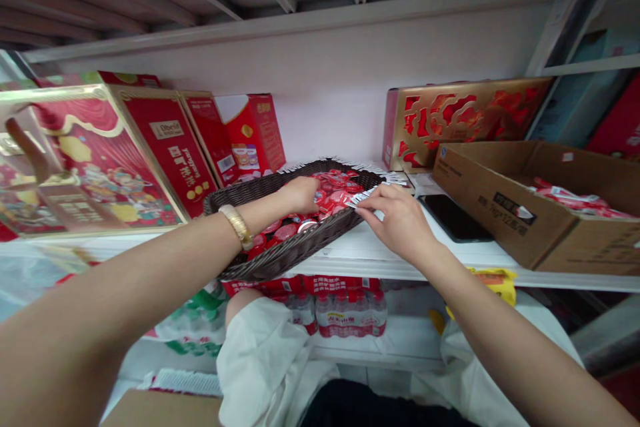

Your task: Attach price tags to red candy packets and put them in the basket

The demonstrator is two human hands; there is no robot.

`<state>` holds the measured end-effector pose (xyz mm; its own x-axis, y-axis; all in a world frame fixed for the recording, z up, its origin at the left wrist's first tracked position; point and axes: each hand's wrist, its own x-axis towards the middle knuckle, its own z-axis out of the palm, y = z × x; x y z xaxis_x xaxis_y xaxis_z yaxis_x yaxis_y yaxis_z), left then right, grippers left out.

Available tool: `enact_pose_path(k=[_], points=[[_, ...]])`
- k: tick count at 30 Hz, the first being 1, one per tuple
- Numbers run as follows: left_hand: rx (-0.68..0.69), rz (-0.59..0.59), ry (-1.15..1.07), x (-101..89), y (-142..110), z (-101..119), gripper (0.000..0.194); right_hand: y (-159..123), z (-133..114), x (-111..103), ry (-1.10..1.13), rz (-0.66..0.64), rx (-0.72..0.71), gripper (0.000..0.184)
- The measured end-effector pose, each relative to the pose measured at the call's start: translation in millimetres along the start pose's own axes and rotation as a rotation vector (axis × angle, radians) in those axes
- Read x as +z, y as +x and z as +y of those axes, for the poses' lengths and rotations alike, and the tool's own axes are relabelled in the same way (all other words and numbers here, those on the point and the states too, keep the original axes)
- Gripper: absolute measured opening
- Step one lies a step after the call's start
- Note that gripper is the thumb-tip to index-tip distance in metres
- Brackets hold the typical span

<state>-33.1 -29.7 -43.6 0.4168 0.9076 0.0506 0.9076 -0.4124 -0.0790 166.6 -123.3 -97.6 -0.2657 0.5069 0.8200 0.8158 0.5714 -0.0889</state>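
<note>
Red foil sachets (pixel 327 203) fill the woven basket (pixel 295 247) on the white shelf (pixel 360 247); my left hand (pixel 300 195) rests among them (gold bangle (pixel 236 225) on that wrist), grip unclear, while my right hand (pixel 395 217) pinches a white strip (pixel 363 197). A black phone (pixel 453 217) and cardboard carton (pixel 520 207) lie rightward, red gift boxes (pixel 165 147) leftward.

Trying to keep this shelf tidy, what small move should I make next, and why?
Probably tuck the white sachet strip into the wicker basket, since your right hand pinches it at the rim, beside the red packets under your left hand.
</note>
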Motion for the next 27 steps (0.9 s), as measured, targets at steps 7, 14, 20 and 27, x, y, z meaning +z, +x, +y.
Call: enact_pose_path(k=[7, 14, 20, 27], points=[[-0.058, 0.104, -0.304, -38.7, -23, -3, 0.032, 2, -10, -14, 0.217, 0.245, 0.118, 0.013], [-0.084, -0.123, -1.8, -52.5, -111, 43, 0.025, -37, -22, -60, 0.561, 0.41, 0.506, 0.007], [-0.029, -0.39, -2.103, 1.5, -149, 92, 0.023, -78, -25, -83, 0.689, 0.45, 0.59, 0.011], [0.064, -0.474, -2.247, 28.2, -148, 115, 0.025, -94, -27, -90, 0.602, 0.293, 0.509, 0.014]])
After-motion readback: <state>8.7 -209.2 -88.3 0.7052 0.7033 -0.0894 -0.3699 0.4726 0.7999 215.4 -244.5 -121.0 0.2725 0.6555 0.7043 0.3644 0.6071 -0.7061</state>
